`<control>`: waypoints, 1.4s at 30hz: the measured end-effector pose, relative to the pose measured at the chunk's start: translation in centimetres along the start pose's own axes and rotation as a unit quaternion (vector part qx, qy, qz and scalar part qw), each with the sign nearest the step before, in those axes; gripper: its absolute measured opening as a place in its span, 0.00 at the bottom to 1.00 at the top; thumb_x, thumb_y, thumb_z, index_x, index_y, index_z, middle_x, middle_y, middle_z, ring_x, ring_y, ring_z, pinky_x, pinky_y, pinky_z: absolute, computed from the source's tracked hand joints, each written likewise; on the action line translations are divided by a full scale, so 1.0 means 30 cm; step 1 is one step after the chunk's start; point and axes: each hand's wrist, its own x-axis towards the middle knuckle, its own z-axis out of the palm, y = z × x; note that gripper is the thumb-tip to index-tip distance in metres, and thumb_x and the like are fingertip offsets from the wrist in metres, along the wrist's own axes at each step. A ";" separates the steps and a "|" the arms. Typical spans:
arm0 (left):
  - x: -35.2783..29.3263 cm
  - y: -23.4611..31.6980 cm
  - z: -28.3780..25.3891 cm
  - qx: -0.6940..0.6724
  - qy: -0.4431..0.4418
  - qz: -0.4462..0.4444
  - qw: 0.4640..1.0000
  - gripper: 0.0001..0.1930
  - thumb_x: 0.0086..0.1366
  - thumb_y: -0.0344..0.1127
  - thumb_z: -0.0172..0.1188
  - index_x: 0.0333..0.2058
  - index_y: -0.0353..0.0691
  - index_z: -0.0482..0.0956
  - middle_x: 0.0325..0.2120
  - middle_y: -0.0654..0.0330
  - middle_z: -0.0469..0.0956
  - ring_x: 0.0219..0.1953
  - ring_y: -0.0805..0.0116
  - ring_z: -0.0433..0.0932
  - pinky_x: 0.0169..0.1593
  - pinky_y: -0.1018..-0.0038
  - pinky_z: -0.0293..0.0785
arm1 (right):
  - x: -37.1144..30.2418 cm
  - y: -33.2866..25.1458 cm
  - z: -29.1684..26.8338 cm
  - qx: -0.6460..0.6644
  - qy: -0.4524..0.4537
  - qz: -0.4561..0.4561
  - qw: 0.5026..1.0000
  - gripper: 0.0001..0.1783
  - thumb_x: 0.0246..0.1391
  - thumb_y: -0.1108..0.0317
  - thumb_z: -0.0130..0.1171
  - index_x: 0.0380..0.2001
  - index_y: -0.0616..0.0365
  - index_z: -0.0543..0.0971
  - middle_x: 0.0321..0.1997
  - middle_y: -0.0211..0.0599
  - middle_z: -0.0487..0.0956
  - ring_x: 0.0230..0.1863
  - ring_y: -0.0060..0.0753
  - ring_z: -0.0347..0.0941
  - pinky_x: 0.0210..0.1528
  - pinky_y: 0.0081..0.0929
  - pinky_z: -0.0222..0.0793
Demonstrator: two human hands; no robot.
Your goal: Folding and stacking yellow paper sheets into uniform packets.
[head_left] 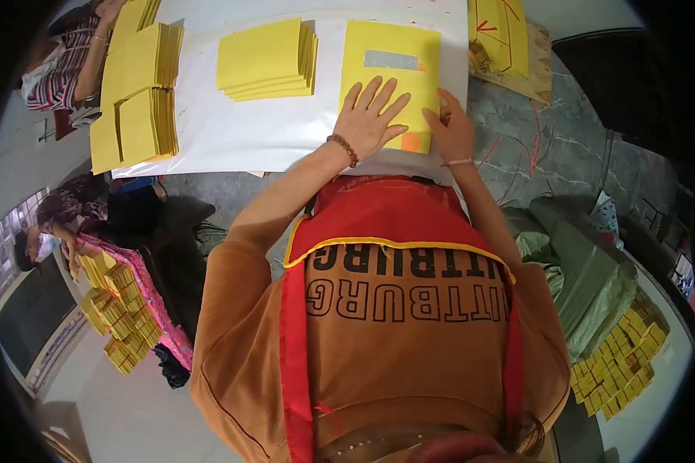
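Note:
My left hand (371, 119) lies flat with fingers spread on a yellow paper piece (394, 42), near the table's front edge. This paper has a silvery patch (391, 59) near its upper part and an orange square (415, 142) at its lower right corner. Along its right edge is my right hand (454, 131), thumb and index finger apart, the thumb tip at the paper's border. Whether there are several sheets under my hands I cannot tell. To the left, a fanned pile of yellow papers (262, 62) rests on the white table cover (232, 135).
Tall stacks of yellow papers (143, 116) line the table's left side. Another person's arm (93, 65) is beyond them. Yellow bundles tied with red string (502, 35) lie at the right on a board. More bundles (123, 309) sit lower left near another person, and others (622, 359) lower right.

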 end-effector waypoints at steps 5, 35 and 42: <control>0.006 0.006 -0.002 -0.016 0.005 0.010 1.000 0.28 0.61 0.56 0.43 0.58 0.52 0.58 0.59 0.56 0.55 0.60 0.55 0.52 0.60 0.55 0.45 | -0.105 0.067 0.004 -0.294 0.028 -0.299 0.907 0.30 0.48 0.53 0.53 0.53 0.55 0.65 0.58 0.37 0.62 0.59 0.35 0.57 0.56 0.49 0.50; -0.207 -0.625 -0.100 0.079 0.097 -0.109 0.986 0.30 0.46 0.26 0.54 0.51 0.60 0.69 0.51 0.65 0.68 0.51 0.60 0.64 0.53 0.64 0.57 | -0.014 0.175 0.003 0.251 0.021 -0.043 0.967 0.20 0.61 0.60 0.40 0.45 0.65 0.72 0.39 0.38 0.75 0.40 0.26 0.71 0.46 0.23 0.64; -0.198 -0.570 -0.103 0.099 0.006 -0.143 0.985 0.35 0.47 0.31 0.57 0.56 0.56 0.58 0.56 0.57 0.58 0.56 0.59 0.58 0.57 0.60 0.54 | -0.008 0.202 0.042 0.199 0.052 -0.119 0.971 0.13 0.55 0.71 0.50 0.43 0.64 0.73 0.40 0.36 0.76 0.40 0.24 0.71 0.45 0.21 0.65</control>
